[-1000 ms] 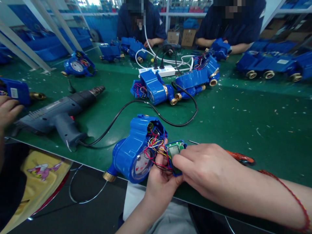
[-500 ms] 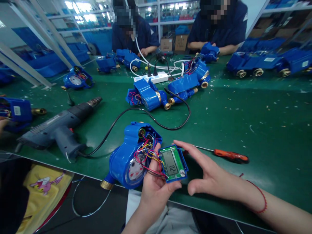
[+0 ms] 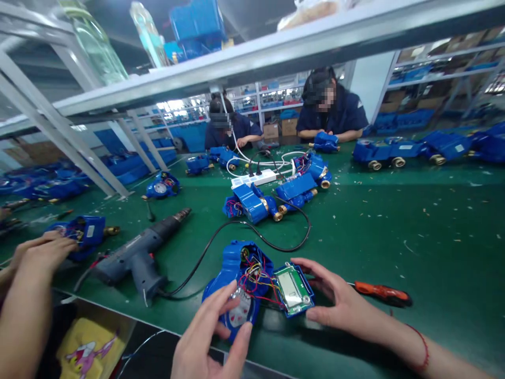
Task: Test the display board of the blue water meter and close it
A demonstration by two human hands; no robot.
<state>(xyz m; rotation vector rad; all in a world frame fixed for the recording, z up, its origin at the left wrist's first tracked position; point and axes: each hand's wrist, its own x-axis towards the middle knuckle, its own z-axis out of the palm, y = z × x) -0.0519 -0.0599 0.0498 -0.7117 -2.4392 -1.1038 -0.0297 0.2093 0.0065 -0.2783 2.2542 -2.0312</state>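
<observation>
A blue water meter (image 3: 215,289) lies near the table's front edge, its housing open and its round dial showing. Coloured wires (image 3: 256,273) run from the housing to a green circuit board (image 3: 292,287) with a display, set in a blue frame. My right hand (image 3: 335,292) grips that board by its right side, thumb at the lower corner and fingers along the upper edge. Over the dial, my left hand (image 3: 213,337) is open with fingers apart, holding nothing. Just beyond my right wrist lies a screwdriver (image 3: 382,293) with an orange and black handle.
A heat gun (image 3: 138,258) rests on the left, its black cable curving behind the meter. Further back are more blue meters (image 3: 252,202) and a white power strip (image 3: 254,179). A co-worker's hand (image 3: 43,250) is at far left. A shelf (image 3: 236,68) crosses overhead.
My left hand has let go of the circuit board and moved left over the dial. My right hand has closed on the board's side. The view has tilted up, bringing the shelf in.
</observation>
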